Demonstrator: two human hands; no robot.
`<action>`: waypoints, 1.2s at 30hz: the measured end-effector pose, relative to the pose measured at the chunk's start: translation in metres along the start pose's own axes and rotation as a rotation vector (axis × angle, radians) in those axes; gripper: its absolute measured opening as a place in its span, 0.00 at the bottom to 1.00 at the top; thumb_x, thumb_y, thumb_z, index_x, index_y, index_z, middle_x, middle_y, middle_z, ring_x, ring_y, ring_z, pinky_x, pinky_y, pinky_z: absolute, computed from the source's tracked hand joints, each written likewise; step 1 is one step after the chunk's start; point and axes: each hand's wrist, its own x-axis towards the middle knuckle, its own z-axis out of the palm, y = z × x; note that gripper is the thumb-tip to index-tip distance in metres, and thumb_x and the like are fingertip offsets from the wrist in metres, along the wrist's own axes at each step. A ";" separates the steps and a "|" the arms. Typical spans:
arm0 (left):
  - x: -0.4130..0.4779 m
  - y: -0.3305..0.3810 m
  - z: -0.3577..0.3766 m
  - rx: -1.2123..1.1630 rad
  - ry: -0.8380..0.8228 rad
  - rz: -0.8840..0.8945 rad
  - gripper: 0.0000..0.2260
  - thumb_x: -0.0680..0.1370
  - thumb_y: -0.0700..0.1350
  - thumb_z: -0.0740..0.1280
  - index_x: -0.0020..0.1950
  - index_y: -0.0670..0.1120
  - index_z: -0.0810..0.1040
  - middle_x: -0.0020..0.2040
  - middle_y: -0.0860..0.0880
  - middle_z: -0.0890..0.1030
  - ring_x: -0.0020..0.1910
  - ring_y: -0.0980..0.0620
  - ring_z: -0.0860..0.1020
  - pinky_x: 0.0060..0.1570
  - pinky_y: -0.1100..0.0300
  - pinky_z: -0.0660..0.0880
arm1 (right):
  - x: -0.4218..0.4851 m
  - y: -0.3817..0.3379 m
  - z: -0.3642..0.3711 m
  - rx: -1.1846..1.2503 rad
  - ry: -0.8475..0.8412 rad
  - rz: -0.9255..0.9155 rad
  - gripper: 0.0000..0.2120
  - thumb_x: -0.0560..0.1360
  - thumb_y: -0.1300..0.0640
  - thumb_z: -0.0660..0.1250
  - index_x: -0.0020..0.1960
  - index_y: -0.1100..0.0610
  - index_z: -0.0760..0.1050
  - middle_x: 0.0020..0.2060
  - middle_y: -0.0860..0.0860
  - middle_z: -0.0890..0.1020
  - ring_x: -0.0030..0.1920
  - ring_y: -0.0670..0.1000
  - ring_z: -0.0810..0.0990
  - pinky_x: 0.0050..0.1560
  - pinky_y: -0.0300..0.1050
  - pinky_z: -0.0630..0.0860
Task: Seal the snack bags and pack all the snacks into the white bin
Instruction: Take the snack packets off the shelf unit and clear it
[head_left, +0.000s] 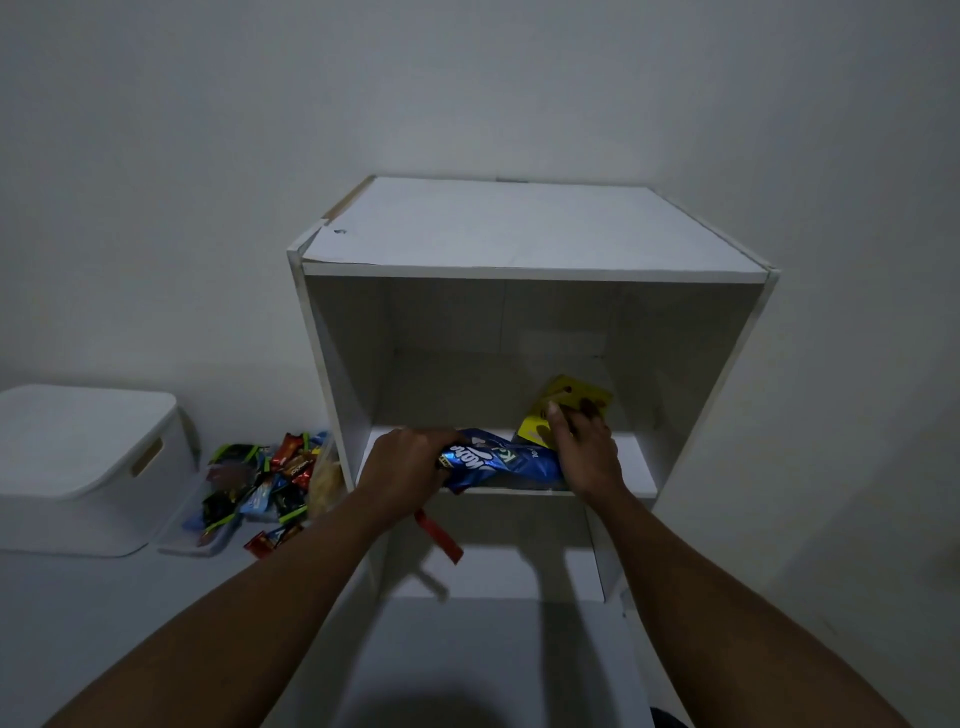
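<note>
**Two snack bags in hand on cabinet shelf; neither yet in bin**

Nearest the viewer, a red strip (441, 535) hangs below the left hand (402, 462). What it is, and whether the hand holds it, cannot be told.

The left hand's fingers are curled round the left end of the blue snack bag (504, 465), which lies along the near edge of the shelf (634, 467). The right hand (582, 447) pinches the yellow bag (571, 397), which stands tilted just behind the blue one, towards the right.

Handling judgement: both bags look light, soft and slick, with crushable contents. They are best held at the flattened end seam, not the belly.

To the left, on the floor, loose snacks fill a clear tray (182, 540). The lidded white bin (78, 467) stands beside it, by the far wall.
</note>
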 end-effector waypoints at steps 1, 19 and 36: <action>0.001 0.000 -0.001 -0.043 0.016 -0.015 0.23 0.65 0.45 0.77 0.60 0.57 0.81 0.51 0.53 0.86 0.47 0.49 0.84 0.44 0.59 0.75 | -0.001 0.000 -0.002 0.023 -0.006 0.009 0.29 0.81 0.34 0.48 0.71 0.48 0.72 0.77 0.55 0.64 0.75 0.59 0.63 0.75 0.55 0.58; 0.019 0.008 -0.006 -1.178 0.010 -0.563 0.20 0.74 0.32 0.71 0.56 0.55 0.78 0.57 0.46 0.82 0.52 0.43 0.84 0.53 0.46 0.81 | -0.006 -0.007 -0.007 0.144 -0.011 0.059 0.31 0.81 0.35 0.45 0.68 0.51 0.74 0.72 0.55 0.71 0.72 0.59 0.66 0.72 0.55 0.60; 0.016 0.032 0.007 -1.045 0.216 -0.421 0.26 0.81 0.32 0.58 0.69 0.59 0.70 0.68 0.50 0.75 0.59 0.49 0.80 0.46 0.54 0.82 | -0.007 0.007 0.010 -0.015 0.126 -0.125 0.29 0.63 0.36 0.75 0.56 0.51 0.74 0.54 0.49 0.78 0.57 0.55 0.78 0.59 0.56 0.74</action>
